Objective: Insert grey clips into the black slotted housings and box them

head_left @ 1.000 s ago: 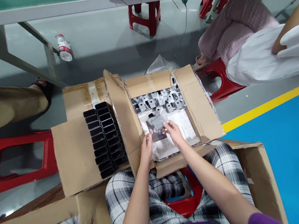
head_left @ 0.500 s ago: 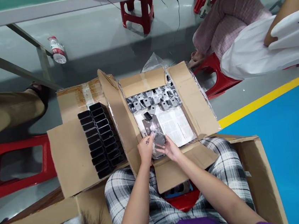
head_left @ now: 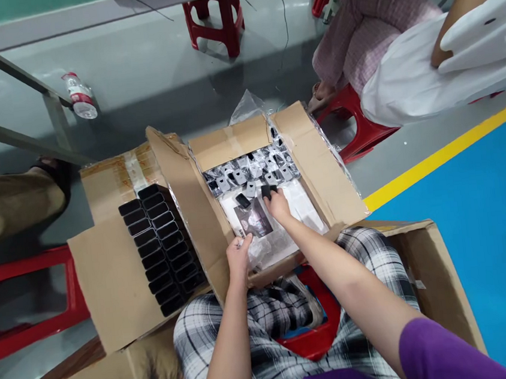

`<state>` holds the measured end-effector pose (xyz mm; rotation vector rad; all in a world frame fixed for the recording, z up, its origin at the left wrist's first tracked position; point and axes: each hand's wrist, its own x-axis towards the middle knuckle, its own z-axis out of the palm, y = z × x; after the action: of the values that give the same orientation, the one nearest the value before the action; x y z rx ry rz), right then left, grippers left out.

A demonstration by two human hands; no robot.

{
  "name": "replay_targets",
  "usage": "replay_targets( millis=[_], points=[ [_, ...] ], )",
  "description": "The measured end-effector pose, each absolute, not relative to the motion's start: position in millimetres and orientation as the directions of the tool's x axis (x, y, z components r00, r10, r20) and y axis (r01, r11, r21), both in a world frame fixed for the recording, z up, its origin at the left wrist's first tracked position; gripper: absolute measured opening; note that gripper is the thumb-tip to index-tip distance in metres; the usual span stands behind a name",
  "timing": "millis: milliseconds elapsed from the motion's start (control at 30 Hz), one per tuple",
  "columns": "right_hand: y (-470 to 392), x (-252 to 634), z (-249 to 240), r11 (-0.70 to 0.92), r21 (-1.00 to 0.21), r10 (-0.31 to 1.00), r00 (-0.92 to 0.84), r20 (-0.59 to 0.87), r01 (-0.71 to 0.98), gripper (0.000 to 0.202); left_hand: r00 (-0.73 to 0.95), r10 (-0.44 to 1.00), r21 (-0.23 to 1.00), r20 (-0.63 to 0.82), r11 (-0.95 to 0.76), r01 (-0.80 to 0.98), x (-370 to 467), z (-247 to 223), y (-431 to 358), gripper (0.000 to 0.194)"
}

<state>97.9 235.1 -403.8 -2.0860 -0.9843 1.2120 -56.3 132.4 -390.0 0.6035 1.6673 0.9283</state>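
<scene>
My right hand (head_left: 278, 207) is closed on a small black case (head_left: 265, 192), which it holds over the printed paper near the wrapped parts. My left hand (head_left: 239, 257) pinches a crumpled clear plastic bag (head_left: 259, 250) near the front left of the open cardboard box (head_left: 340, 183). Another small black case (head_left: 242, 200) lies on the printed sheet (head_left: 302, 205). Behind it are several small grey-and-black parts (head_left: 251, 170) among clear plastic wrapping.
Rows of black rectangular cases (head_left: 157, 248) stand on a carton at the left. A person in checked pink trousers (head_left: 375, 20) sits at the right on a red stool (head_left: 355, 124). A plastic bottle (head_left: 80, 96) lies by the table leg.
The bag with a dark piece was between both hands. Now my right hand has moved forward with a black case, while my left keeps the bag. The front flap has dropped out of view.
</scene>
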Motion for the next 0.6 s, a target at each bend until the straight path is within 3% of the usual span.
replay_targets(
  millis=[133, 267, 333, 433, 500, 600],
  points=[
    [252, 99, -393, -0.516, -0.677, 0.857, 0.295, -0.424, 0.525, 0.027, -0.263, 0.768, 0.802, -0.585, 0.597, -0.040, -61, -393, 133, 0.048],
    [248, 119, -392, -0.488, -0.616, 0.871, 0.299, -0.390, 0.619, 0.035, -0.258, 0.765, 0.797, -0.590, 0.603, -0.035, -63, -395, 131, 0.046],
    [252, 133, -395, -0.522, -0.591, 0.850, 0.319, -0.418, 0.615, 0.039, -0.255, 0.771, 0.801, -0.584, 0.599, -0.024, -64, -397, 130, 0.047],
    [256, 151, -398, -0.577, -0.585, 0.815, 0.357, -0.456, 0.570, 0.027, -0.246, 0.786, 0.811, -0.566, 0.585, 0.002, -64, -401, 131, 0.045],
    [251, 159, -395, -0.593, -0.618, 0.805, 0.380, -0.456, 0.516, 0.020, -0.231, 0.804, 0.823, -0.549, 0.568, 0.020, -63, -403, 133, 0.042],
    [229, 158, -384, -0.590, -0.707, 0.804, 0.364, -0.470, 0.389, 0.025, -0.189, 0.829, 0.839, -0.527, 0.543, 0.042, -59, -405, 133, 0.041]
  ],
)
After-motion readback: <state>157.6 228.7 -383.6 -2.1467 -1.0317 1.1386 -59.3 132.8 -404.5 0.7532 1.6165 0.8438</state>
